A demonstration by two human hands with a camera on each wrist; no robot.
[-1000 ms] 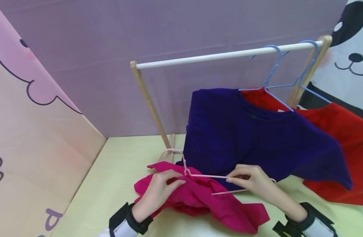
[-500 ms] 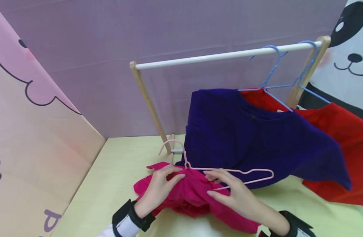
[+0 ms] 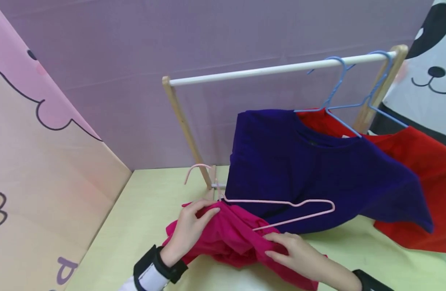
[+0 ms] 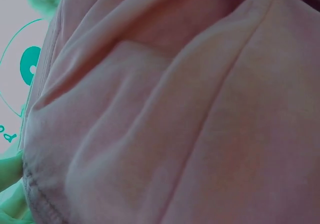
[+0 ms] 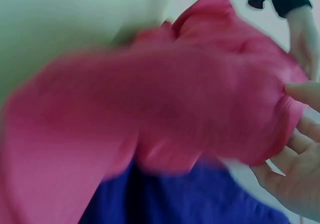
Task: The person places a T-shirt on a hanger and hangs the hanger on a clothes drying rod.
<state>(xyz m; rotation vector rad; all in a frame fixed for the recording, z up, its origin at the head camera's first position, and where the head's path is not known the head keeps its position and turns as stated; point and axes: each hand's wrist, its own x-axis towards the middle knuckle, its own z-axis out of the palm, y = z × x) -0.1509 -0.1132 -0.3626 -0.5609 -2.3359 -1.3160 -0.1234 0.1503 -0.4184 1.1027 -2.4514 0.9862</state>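
A crumpled bright pink garment (image 3: 234,236) lies on the pale yellow tabletop. Its upper edge is pinched by my left hand (image 3: 188,230), close to the neck of a pink hanger (image 3: 270,201). One end of this hanger sticks out to the right of the cloth; its other end is hidden. My right hand (image 3: 299,252) grips the garment's right part, just below the hanger's lower bar. In the right wrist view the thumb lies on one side of the pink cloth (image 5: 200,94) and the fingers on the other. Cloth folds (image 4: 150,114) fill most of the left wrist view.
Behind stands a rack with a white rail (image 3: 259,72) and wooden posts. A dark blue shirt (image 3: 281,161) and a red shirt (image 3: 430,182) hang there on blue hangers (image 3: 335,87), close behind the pink hanger. A printed panel (image 3: 45,161) rises at left.
My right hand has let go of the hanger's bar, moved down and taken hold of the pink garment. The hanger's hook has risen and shifted left; my left hand keeps its pinch.
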